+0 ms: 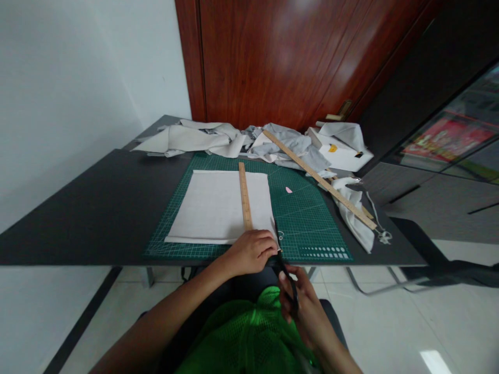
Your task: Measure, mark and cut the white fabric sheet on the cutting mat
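Note:
A pale rectangular piece of fabric (210, 205) lies flat on a green gridded cutting mat (307, 218). Its side edges look folded or hemmed. Across it rests a short wooden ruler (244, 192), the near end by my left hand (255, 250). That hand is closed, with its fingers pinching the fabric's near right corner. My right hand (302, 298) is wrapped round the black handles of a pair of scissors (289, 283). Their blades point away from me along the fabric's right edge, partly hidden by my left fingers. A small white loop of thread (280, 235) sits beside the blades.
Crumpled fabric scraps (202, 136) line the back of the dark table (89, 208). A long wooden ruler (319, 179) slants over grey cloth (286, 140) at the right, near a white box (343, 150) and a white cloth (354, 208). A pink scrap (289, 190) lies on the mat.

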Available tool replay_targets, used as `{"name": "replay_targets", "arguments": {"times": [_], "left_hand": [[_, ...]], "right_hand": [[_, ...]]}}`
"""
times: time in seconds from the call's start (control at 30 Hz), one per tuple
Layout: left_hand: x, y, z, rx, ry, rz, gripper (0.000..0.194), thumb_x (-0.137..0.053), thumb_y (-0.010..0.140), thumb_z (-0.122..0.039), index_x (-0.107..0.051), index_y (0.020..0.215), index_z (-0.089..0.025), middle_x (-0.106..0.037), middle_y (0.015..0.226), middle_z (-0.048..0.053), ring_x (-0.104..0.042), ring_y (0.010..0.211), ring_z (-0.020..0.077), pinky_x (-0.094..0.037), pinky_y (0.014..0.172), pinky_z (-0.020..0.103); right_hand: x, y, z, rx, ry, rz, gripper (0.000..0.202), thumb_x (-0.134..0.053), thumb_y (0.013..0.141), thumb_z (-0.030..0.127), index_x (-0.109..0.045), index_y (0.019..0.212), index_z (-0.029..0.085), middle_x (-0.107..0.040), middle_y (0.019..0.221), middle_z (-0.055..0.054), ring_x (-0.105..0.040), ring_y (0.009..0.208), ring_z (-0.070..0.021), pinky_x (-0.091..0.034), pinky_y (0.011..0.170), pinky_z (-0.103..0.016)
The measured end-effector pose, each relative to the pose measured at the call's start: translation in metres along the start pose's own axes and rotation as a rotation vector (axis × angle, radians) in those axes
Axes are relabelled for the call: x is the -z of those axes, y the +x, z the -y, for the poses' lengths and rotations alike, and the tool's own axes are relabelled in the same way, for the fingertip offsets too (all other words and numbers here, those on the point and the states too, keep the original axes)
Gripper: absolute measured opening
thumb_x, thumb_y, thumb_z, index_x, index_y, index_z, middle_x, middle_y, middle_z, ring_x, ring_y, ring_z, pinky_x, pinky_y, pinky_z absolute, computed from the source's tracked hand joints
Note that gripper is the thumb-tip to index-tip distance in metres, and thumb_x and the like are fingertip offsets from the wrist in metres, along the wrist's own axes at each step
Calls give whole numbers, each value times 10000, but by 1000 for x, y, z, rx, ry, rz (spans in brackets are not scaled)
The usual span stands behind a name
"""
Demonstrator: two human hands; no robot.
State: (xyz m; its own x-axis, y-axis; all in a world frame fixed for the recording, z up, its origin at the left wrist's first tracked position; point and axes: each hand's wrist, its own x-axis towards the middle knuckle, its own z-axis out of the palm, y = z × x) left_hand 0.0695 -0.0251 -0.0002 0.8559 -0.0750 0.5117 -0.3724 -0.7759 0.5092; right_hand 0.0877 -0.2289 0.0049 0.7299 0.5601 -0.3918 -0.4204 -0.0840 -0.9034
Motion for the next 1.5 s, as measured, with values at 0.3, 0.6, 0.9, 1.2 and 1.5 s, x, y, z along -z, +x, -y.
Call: {"name": "replay_targets", "arguments": {"times": [0.3,0.6,0.9,1.2,1.5], "left_hand": [[0,0,0,8,-9,-1,189,-572,1014,-178,-714,889,-172,-719,922,30,-666,853,163,-496,806,284],[0,0,-1,3,-7,1,210,-555,1020,-180,-714,883,-172,-715,915,30,-661,845,160,-501,792,286],[1,0,-1,-6,-12,-11,191,-568,1018,-171,-714,894,-166,-716,914,30,-661,836,157,-499,783,282],[0,0,0,8,-5,10,215,-547,1030,-193,-714,897,-177,-722,918,30,-666,849,160,-500,796,285],[0,0,1,15,-2,17,230,-533,1040,-204,-720,908,-177,-715,928,30,-662,853,152,-501,799,282]], "right_hand": [[-1,-4,-2,10,-36,3,686,-816,711,718,-502,1109,257,-445,649,119,-378,475,-70,-329,367,-188],[1,-5,-4,23,-58,12,666,-783,759,713,-498,1144,250,-468,662,107,-393,494,-79,-343,376,-191],[-1,-6,-4,45,-39,22,641,-788,763,699,-511,1134,255,-479,650,105,-396,479,-79,-337,378,-193],[-2,-5,-3,31,-44,4,675,-798,734,717,-509,1132,255,-476,642,108,-396,474,-81,-332,374,-195],[-4,-7,3,18,-45,-4,692,-814,714,712,-534,1132,236,-466,609,109,-392,475,-86,-346,376,-200]]}}
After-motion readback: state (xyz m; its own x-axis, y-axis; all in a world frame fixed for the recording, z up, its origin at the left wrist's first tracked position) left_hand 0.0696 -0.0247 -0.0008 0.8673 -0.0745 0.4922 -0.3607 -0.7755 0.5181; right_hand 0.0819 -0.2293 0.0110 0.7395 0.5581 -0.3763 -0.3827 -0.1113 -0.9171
